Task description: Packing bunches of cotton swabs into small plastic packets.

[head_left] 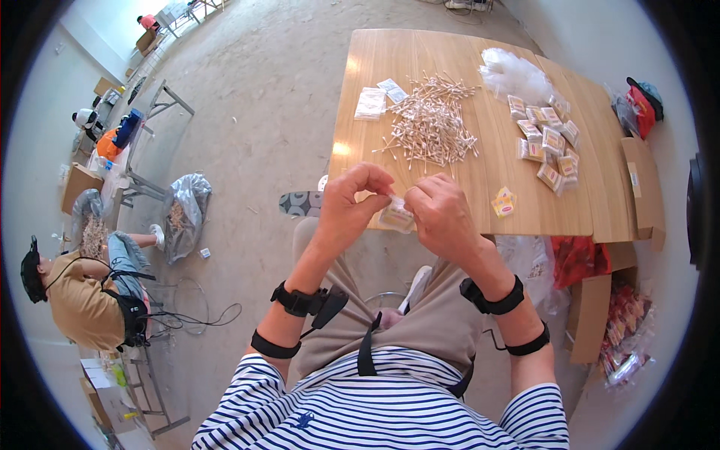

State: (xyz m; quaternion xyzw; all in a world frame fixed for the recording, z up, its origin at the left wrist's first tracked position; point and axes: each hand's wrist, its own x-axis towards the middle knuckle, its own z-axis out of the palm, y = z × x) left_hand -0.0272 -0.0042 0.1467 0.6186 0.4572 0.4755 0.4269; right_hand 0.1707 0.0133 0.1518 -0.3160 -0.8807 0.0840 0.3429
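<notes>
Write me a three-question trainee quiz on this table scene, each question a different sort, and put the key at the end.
1. True or false: the left hand and the right hand both hold the small packet.
2. What is heaped on the wooden table just beyond the hands? A) buttons B) cotton swabs C) coins
3. Fill in the blank: seen from the person's seat, the pile of packets lies to the ____ of the swab heap.

Key: 1. true; 2. B; 3. right
</notes>
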